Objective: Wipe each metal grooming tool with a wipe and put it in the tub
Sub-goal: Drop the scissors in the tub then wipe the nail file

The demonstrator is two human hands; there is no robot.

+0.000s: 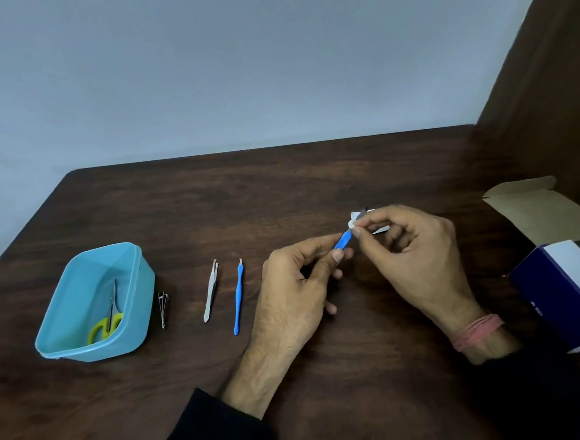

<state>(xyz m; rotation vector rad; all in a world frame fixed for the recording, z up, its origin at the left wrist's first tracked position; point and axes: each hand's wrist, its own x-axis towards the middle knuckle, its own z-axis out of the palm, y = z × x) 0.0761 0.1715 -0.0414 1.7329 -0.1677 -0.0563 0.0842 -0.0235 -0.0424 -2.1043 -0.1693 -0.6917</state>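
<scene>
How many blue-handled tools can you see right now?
2: one blue-handled tool lies on the table right of the tweezers; the other is held in the left hand for wiping.

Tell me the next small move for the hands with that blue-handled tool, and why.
Probably draw the wipe along the metal tip a little more, then carry the blue-handled tool to the tub. The left hand grips the handle, the right hand pinches the wipe around the tip, and only the scissors lie in the tub.

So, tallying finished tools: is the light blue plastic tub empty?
No. The light blue plastic tub holds yellow-handled scissors, leaning against its wall.
</scene>
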